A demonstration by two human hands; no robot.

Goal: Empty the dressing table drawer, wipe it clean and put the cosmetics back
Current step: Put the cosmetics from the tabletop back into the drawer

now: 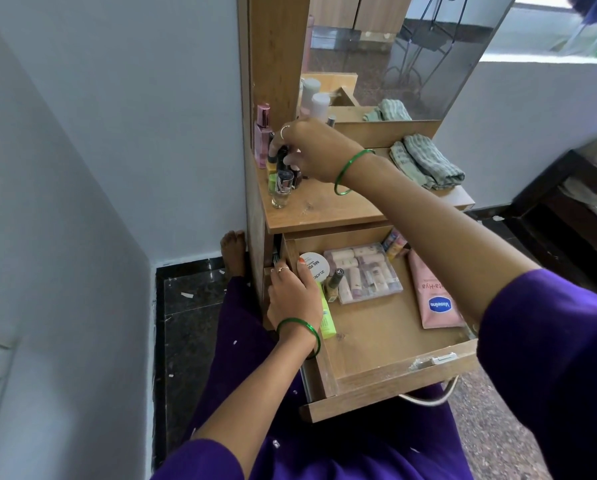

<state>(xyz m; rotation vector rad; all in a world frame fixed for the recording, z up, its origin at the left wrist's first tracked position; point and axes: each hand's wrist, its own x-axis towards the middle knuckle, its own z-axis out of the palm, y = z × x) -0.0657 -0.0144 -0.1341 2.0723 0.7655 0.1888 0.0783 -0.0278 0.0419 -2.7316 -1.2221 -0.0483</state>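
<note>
The wooden drawer [387, 341] stands pulled out below the dressing table top [328, 209]. Inside lie a clear plastic box of small tubes [363, 271], a pink Vaseline tube [435, 299], a round white nail polish remover tub [316, 268], a nail polish bottle [335, 284], a green tube [327, 322] and some lip balms [394, 242]. My left hand [292, 296] grips the drawer's left wall. Over the table top, my right hand [305, 150] pinches a small dark bottle [281, 159] among several bottles [283, 185] at the left.
A folded striped green cloth [428, 161] lies on the table top at the right, below the mirror [394, 57]. A pink perfume bottle [262, 133] stands at the back left. A white wall is close on the left; a dark bed frame [567, 209] is at the right.
</note>
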